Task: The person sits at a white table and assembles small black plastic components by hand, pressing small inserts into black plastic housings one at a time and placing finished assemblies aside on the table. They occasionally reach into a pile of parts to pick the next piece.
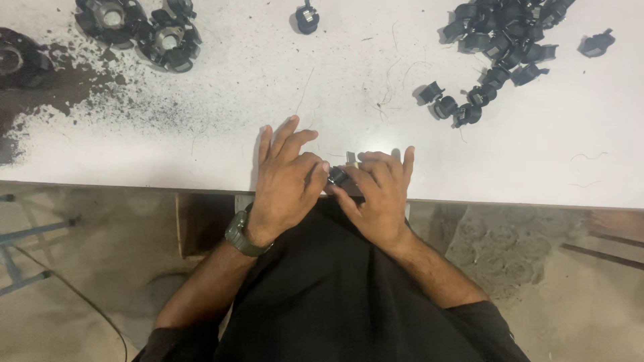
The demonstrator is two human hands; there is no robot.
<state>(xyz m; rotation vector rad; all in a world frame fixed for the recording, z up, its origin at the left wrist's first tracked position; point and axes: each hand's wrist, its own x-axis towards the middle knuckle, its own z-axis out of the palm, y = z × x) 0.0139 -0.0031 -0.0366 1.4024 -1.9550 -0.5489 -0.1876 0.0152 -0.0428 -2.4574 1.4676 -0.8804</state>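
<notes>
A small black plastic part (339, 176) with a bit of metal on top sits between my two hands at the near edge of the white table (201, 154). My left hand (285, 181), with a green watch on its wrist, pinches the part from the left while its other fingers spread out. From the right, my right hand (379, 191) grips the same part with thumb and fingers. Most of the part is hidden by my fingers.
A heap of similar black parts (500, 33) lies at the far right, with a few loose ones (453, 104) nearer. One single part (307, 19) stands at the top middle. Two round black assemblies (141, 30) sit at the far left among dark dust and grime (60, 87).
</notes>
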